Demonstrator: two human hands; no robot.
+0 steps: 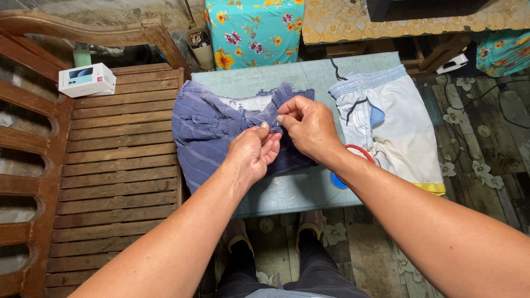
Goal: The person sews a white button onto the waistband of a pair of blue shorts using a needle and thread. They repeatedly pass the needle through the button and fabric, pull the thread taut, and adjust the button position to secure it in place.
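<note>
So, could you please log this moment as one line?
left hand: pinching blue striped shorts | right hand: pinching same fabric | white shorts: beside, on table

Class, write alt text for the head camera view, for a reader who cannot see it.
Two bare hands, left hand and right hand, pinch a fold of blue striped shorts on a small pale table. White shorts lie to the right; a wooden bench stands left.

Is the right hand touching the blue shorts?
Touching. The head view shows the right hand pinching a fold of the blue shorts between thumb and fingertips, beside the left hand.
</note>
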